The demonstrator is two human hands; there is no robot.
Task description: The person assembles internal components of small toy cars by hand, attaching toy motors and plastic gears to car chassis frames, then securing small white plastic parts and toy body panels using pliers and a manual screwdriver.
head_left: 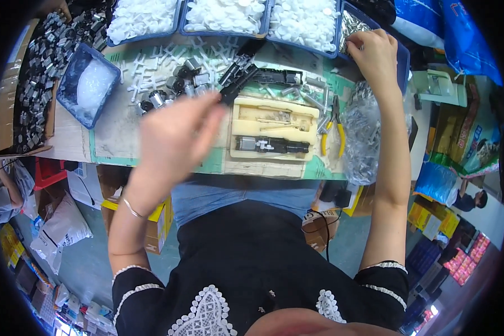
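Observation:
My right hand [375, 59] reaches over a blue bin of small metal parts [354, 23] at the far right. Its fingers are pinched together; what they hold, if anything, is hidden. My left hand [176, 131] is smeared by motion above the bench's left middle, its fingertips near a black elongated assembly [238, 78]. Whether it grips anything cannot be made out. Between the hands lies a cream fixture block [274, 120]. In its near slot sits a black mechanism with a silver motor [271, 145]; the far slot shows small metal fittings.
Yellow-handled pliers [340, 140] lie beside a clear bag of metal parts [361, 137]. Bins of white plastic pieces [224, 17] line the back. Loose motors [190, 78] and white forked pieces [162, 56] cover the bench's far left, near a blue tray [89, 84] and a motor-filled carton [45, 73].

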